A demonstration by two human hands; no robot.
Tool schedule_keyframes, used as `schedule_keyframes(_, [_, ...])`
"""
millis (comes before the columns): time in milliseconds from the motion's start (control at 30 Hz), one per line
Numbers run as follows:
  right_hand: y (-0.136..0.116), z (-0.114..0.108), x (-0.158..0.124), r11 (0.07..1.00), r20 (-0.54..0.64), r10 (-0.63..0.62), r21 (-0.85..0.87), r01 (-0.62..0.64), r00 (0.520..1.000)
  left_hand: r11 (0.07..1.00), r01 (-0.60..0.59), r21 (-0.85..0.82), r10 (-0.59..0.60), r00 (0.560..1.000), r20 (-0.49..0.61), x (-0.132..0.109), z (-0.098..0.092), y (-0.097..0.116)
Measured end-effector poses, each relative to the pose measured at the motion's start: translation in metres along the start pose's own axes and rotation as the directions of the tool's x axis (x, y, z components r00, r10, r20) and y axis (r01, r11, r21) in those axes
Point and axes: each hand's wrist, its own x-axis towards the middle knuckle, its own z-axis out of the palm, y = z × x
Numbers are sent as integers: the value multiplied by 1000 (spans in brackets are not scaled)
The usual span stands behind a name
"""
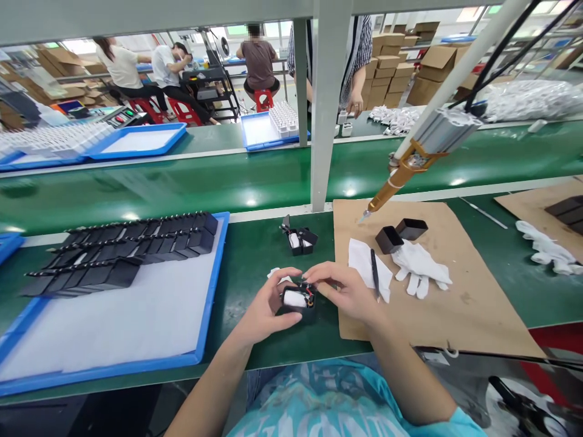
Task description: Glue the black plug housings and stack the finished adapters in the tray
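On the green bench just in front of me sits a small open black case (pixel 298 309) with a white block, red wires and small parts inside. My left hand (pixel 268 306) grips its left side, thumb along the near edge and fingers behind. The fingertips of my right hand (pixel 341 288) are pinched at the case's upper right corner, by the wires; what they hold is too small to make out. Beyond the hands stands a second open black case (pixel 300 240) with white blocks inside. A bit of white material (pixel 274 273) lies behind my left fingers.
Left, a blue tray (pixel 212 285) holds rows of black cases (pixel 159 243). Right, cardboard (pixel 473 303) bears two black shells (pixel 389 240), white gloves (pixel 421 267), a black pen-like tool (pixel 375 273) and white paper (pixel 359 258). A dispenser (pixel 392 188) hangs above. People sit beyond the green belt (pixel 204 185).
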Motion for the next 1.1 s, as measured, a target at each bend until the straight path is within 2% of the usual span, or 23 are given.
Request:
schedule_keyframes(67, [2,1,-1,1000,3,26,-18,-25,1000,995,15,98,-19,999,45,-1,3,-2])
schedule_keyframes(133, [3,2,-3,997,-27,61,-43,-62,998,981,-4,195,-1,1000,25,0,4,-4])
schedule_keyframes(200, [4,1,-6,994,-146,84,-51,-92,986,960,4,281,2,1000,-23,1,4,-5])
schedule_keyframes(233, [5,-1,-6,994,-263,80,-46,-95,962,947,22,321,-7,999,-49,1,4,-4])
schedule_keyframes(267, [6,-5,-6,996,-409,67,-33,-88,910,932,36,361,-11,997,-72,2,3,-4])
schedule_keyframes(333, [9,-19,2,999,-667,42,11,-47,744,903,39,427,15,992,-123,2,3,-2])
schedule_keyframes(367, [11,-28,9,999,-741,42,38,-21,670,893,33,449,37,988,-147,2,3,-2])
schedule_keyframes(400, [14,-39,19,998,-772,46,67,9,634,888,28,460,54,985,-164,3,4,-1])
schedule_keyframes(467, [22,-63,42,992,-730,97,127,-6,677,885,30,464,68,979,-192,3,3,-1])
schedule_keyframes(567, [35,-91,75,966,-580,212,249,-77,787,864,68,500,64,968,-243,3,1,-2])
schedule_keyframes(633, [40,-99,87,940,-538,283,319,-118,794,832,88,548,79,959,-273,2,-1,-4])
schedule_keyframes(700, [42,-99,88,932,-559,318,333,-145,766,809,70,584,116,954,-275,-1,-1,-6])
schedule_keyframes(767, [41,-93,82,938,-586,318,311,-155,746,809,21,588,168,949,-266,-6,0,-10])
schedule_keyframes(867, [33,-71,67,935,-576,315,325,-143,754,837,-21,547,205,939,-277,-16,6,-19])
schedule_keyframes(933, [23,-50,57,934,-557,288,343,-100,779,845,0,534,188,936,-299,-23,10,-25])
schedule_keyframes(1100, [-10,11,32,943,-488,102,325,72,867,799,90,595,137,935,-326,-40,16,-32])
